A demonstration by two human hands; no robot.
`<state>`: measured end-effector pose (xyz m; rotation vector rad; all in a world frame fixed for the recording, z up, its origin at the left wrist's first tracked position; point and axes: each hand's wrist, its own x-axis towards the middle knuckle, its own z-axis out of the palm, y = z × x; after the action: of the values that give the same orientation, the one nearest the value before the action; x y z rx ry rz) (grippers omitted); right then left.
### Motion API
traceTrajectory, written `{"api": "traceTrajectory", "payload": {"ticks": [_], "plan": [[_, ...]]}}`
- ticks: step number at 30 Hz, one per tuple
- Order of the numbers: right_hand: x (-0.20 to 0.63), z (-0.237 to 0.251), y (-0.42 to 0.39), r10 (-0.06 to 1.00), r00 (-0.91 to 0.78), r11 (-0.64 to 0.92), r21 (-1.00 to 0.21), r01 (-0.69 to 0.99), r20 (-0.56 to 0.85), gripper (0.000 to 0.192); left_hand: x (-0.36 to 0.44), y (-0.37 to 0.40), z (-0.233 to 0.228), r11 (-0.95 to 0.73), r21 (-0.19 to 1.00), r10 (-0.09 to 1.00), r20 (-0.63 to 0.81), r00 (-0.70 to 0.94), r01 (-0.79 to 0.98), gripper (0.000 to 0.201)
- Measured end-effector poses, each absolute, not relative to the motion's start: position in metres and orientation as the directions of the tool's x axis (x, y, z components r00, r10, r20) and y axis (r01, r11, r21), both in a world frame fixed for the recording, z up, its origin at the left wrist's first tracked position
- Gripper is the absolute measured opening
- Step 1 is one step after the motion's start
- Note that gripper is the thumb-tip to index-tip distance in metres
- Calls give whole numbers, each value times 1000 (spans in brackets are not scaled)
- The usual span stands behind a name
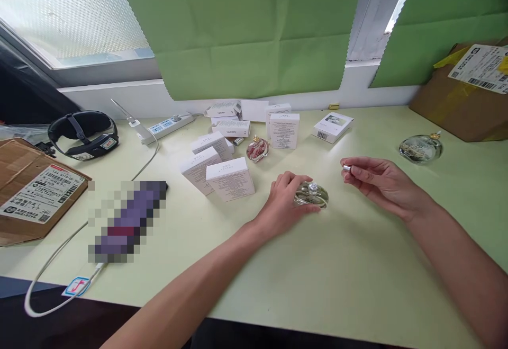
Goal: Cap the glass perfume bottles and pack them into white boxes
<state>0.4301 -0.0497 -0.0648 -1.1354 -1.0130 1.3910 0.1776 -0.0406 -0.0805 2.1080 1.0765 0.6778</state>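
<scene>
My left hand (283, 200) is wrapped around the side of a rounded, flat glass bottle (313, 196) with a clear, shiny neck, which rests on the table. To its right, my right hand (383, 182) is raised above the tabletop, fingertips pinching a small silver cap (346, 168). A second rounded bottle (257, 149), with reddish contents and a gold-coloured top, is beyond my left hand among white boxes. At the far right lies another glass bottle (420, 148) with pale contents and a gold-coloured neck.
Several white printed cartons (230, 179) are clustered left of centre, and one carton (332, 127) lies farther right. A pixelated phone-like object (129, 222) has a white cable. Cardboard boxes (460, 100) flank the table (317, 285). A power strip (166, 128) and a headset (85, 134) are back left.
</scene>
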Motion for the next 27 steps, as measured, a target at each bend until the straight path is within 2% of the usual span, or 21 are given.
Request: {"api": "traceTrajectory", "payload": {"ticks": [2,5,13,19,23,27], "plan": [[430,-65,-49,994,-6,-110,-975,-193,-110,28,177,-39,-82,-444,748,836,148,528,493,49],[430,-66,-48,996,20,-76,-979,-188,-81,27,177,-39,-82,-463,747,820,158,550,477,48],[428,-64,-49,997,-3,-71,-985,-156,-71,22,175,-42,-78,-397,807,819,98,565,437,74],[429,-65,-51,991,-111,-96,-984,-147,-80,20,170,-44,-68,-402,866,651,41,758,298,102],[430,-64,-53,985,-158,-97,-986,-139,-74,18,171,-43,-70,-378,862,700,27,714,338,97],[426,-62,-54,989,-144,-56,-992,-115,-39,20,173,-42,-73,-407,802,775,50,630,437,76]]}}
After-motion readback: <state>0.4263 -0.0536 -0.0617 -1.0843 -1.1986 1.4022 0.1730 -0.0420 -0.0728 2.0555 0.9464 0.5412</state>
